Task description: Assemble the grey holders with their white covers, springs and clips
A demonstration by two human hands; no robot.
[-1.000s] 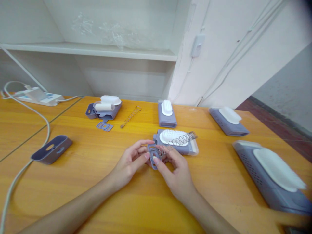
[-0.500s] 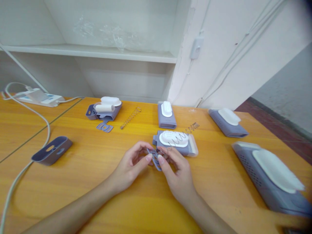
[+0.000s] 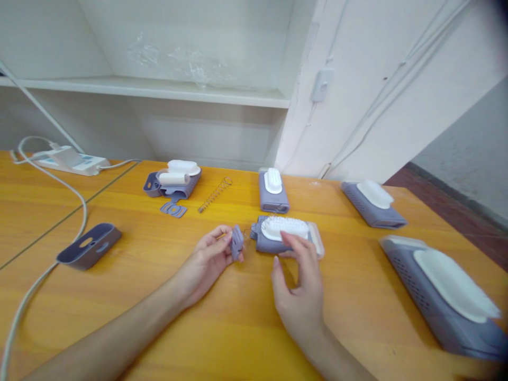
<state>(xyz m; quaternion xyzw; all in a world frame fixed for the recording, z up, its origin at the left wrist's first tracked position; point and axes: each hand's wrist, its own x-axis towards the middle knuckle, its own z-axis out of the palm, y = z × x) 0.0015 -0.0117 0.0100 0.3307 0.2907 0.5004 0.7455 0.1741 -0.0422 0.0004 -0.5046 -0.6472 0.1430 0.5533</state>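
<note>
My left hand (image 3: 212, 259) pinches a small flat grey-purple plastic plate (image 3: 237, 243), held upright on edge above the table. Thin wire coils of a spring (image 3: 246, 236) show just behind the plate and appear to run on toward the brush beyond; their far end is faint. My right hand (image 3: 299, 286) is open, thumb and fingers apart, with nothing between them. Its fingertips are in front of a grey-purple brush (image 3: 273, 244) with a white bristled pad and a clear end cover; whether they touch it I cannot tell.
A loose coil spring (image 3: 214, 196) lies behind, beside a dismantled brush with a white roller (image 3: 174, 179) and a flat cut-out plate (image 3: 173, 209). At left are a hollow grey-purple cap (image 3: 89, 247), a cable and a power strip (image 3: 75, 161). More brushes (image 3: 273, 190) stand behind and at right (image 3: 444, 296).
My right hand has let go of the plate and spring, opened and moved right. My left hand has drawn slightly left with the plate, now turned on edge. The spring's free end has shifted left.
</note>
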